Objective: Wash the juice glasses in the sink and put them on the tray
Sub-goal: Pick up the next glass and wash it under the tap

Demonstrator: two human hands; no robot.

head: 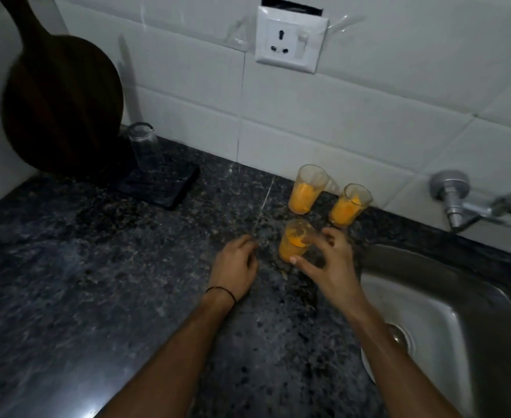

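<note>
Three juice glasses with orange residue stand on the dark granite counter by the wall: one at the back (305, 190), one to its right (349, 205), and the nearest one (295, 241). My right hand (329, 263) curls round the nearest glass, thumb low on its near side and fingers on its right side. My left hand (234, 265) rests on the counter just left of that glass, loosely curled and holding nothing. A black tray (170, 188) lies at the back left with a clear glass (144, 146) upside down on it. The steel sink (447, 300) is to the right.
A metal tap (459, 197) juts from the tiled wall above the sink. A dark round wooden board (61, 107) leans against the wall behind the tray. A white wall socket (290, 40) sits above the glasses. The sink drain (399, 336) shows beside my right forearm.
</note>
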